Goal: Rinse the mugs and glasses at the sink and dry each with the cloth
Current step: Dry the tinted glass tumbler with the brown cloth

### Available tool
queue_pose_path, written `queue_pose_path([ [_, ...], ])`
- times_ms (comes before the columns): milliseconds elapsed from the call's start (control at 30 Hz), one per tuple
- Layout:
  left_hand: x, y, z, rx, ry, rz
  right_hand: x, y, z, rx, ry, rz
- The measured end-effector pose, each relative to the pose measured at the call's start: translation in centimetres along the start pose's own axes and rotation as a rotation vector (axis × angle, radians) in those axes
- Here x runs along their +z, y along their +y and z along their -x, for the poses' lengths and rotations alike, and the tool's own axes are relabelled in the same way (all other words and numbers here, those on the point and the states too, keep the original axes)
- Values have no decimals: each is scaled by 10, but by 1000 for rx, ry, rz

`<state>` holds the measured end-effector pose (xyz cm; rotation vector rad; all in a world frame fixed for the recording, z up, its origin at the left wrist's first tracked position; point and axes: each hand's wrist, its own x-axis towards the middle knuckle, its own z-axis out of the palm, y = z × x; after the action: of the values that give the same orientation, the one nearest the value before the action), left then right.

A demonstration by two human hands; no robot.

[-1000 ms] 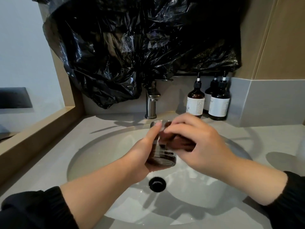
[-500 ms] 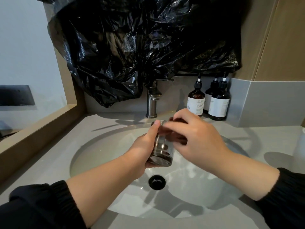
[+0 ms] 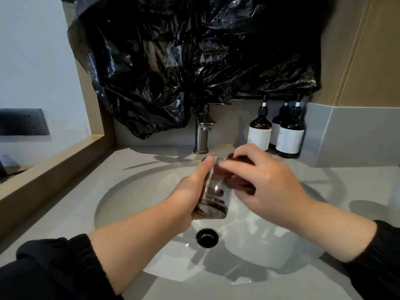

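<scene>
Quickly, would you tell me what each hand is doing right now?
Left hand: closed around the glass, held over the sink.
Right hand: closed on the brown cloth against the glass.

The crumpled black plastic bag point(image 3: 194, 61) covers the wall above the basin and hides the top of the brushed steel tap point(image 3: 202, 135). The right hand's point(image 3: 266, 187) fingertips are blurred, and they cover most of the dark brown cloth point(image 3: 238, 182). Of three brown pump bottles point(image 3: 259, 133) at the worktop's back edge, the middle one is half hidden. Label print is too small to read.
</scene>
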<state>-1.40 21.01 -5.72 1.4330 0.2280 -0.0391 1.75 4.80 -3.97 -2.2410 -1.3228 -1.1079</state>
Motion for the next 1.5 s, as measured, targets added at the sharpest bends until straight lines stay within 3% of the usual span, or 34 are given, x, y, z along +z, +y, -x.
queue_pose_path([
  [133,-5,0,-4,23,-11,-14,5,-12,9,-262,-154,-31],
  [200,-3,1,-2,40,-15,-9,5,-8,6,-193,-83,-39],
  [333,5,-2,-1,91,3,-58,-1,-4,-3,155,113,-88],
  [500,9,-3,2,87,73,-52,1,-19,-1,-10,-68,72],
  [633,10,-3,0,83,129,-51,1,-14,-11,125,-16,62],
  [900,0,2,0,9,56,77,1,-14,3,-196,-141,-90],
  [967,-1,4,0,-34,36,105,2,-1,1,10,-66,-203],
  [1100,-6,8,3,-85,-20,149,-4,25,-4,784,59,-631],
  [1167,-6,8,4,-95,-93,146,-10,29,-4,950,19,-844],
  [1233,-6,5,4,-95,-149,96,-18,25,-5,876,-181,-923],
  [1300,-6,3,5,-91,-218,43,-22,22,-6,699,-382,-811],
  [1367,-7,2,6,-104,-296,-1,-25,18,-10,614,-465,-691],
  [1500,-11,2,5,-160,-424,-164,-25,15,-10,592,-518,-731],
])
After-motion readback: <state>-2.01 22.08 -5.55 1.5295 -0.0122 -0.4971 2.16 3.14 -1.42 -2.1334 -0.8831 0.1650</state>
